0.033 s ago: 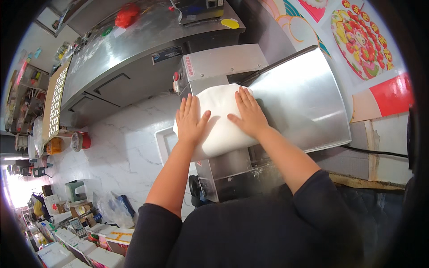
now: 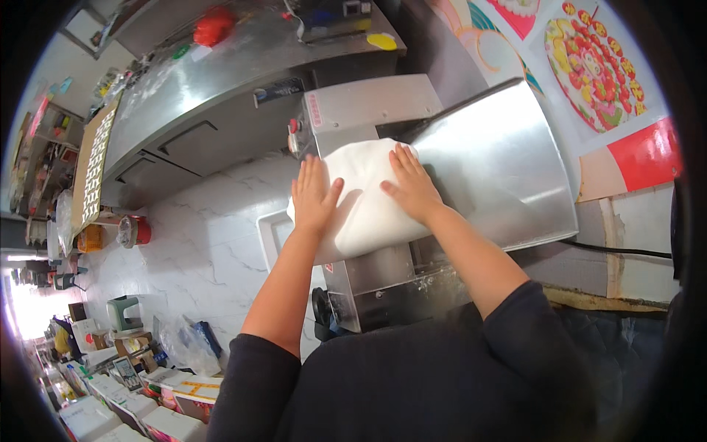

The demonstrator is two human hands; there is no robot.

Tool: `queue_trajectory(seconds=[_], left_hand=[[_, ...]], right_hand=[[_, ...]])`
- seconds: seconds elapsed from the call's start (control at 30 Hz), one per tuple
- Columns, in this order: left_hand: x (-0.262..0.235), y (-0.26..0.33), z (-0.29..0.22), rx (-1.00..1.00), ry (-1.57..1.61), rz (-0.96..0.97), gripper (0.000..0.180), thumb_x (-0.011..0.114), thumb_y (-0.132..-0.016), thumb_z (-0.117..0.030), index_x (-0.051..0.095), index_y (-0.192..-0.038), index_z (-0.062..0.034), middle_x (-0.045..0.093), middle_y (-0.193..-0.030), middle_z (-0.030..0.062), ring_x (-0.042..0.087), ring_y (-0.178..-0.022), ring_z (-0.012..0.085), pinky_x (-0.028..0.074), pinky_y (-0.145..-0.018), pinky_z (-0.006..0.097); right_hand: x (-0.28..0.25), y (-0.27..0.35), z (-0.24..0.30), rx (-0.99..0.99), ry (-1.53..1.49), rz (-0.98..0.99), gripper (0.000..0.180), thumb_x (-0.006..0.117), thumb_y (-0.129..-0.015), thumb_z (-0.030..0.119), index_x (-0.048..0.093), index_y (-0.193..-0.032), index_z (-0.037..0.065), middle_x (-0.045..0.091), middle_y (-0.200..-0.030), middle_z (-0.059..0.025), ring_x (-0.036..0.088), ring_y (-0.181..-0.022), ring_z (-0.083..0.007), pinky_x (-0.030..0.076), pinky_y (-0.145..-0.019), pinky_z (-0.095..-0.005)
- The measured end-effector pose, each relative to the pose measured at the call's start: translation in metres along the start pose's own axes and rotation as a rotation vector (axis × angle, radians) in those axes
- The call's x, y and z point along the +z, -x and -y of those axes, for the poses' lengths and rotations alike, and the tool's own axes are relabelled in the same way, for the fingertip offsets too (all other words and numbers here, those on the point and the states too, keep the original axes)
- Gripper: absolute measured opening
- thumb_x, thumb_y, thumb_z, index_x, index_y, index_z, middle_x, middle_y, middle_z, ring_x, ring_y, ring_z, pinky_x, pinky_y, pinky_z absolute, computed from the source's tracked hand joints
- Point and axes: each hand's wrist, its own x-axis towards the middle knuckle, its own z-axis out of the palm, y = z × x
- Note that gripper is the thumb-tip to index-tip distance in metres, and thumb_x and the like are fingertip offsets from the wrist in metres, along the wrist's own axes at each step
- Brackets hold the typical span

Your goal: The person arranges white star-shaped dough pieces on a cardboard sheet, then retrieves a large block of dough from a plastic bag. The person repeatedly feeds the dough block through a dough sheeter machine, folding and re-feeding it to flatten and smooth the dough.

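White dough sheet draped over steel rolling machine: left hand and right hand lie flat, fingers spread, gripping nothing; best pressed evenly, fingers clear of the rollers.

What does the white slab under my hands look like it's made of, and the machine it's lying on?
The white slab looks like soft dough: matte, smooth, draping over the edge and dimpling slightly under the left hand and right hand. The machine looks like brushed stainless steel: grey, with a dull sheen and soft reflections on its sloped tray and box housing.
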Motion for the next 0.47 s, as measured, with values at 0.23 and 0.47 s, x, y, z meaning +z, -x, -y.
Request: queue_trajectory(seconds=[0.23, 0.47], left_hand=[[-0.02, 0.075, 0.018, -1.077, 1.038, 0.303, 0.083, 0.06, -0.08, -0.065, 0.053, -0.127, 0.0032, 0.058, -0.122, 0.0177, 0.058, -0.109, 0.0279, 0.047, -0.089, 0.041], [-0.03, 0.081, -0.038, -0.799, 0.334, 0.023, 0.086, 0.069, -0.069, -0.063, 0.057, -0.12, 0.0052, 0.065, -0.111, 0.0183, 0.064, -0.1, 0.0305, 0.048, -0.089, 0.041]], right_hand=[[0.008, 0.029, -0.063, 0.614, -1.455, 0.277, 0.073, 0.057, -0.09, 0.043, 0.029, -0.143, 0.001, 0.045, -0.137, -0.0173, 0.048, -0.123, -0.0315, 0.043, -0.1, -0.0452], [-0.004, 0.075, -0.105, 0.261, -1.288, 0.28, 0.077, 0.052, -0.092, 0.049, 0.021, -0.147, 0.006, 0.032, -0.148, -0.0166, 0.038, -0.132, -0.032, 0.039, -0.104, -0.0463]])
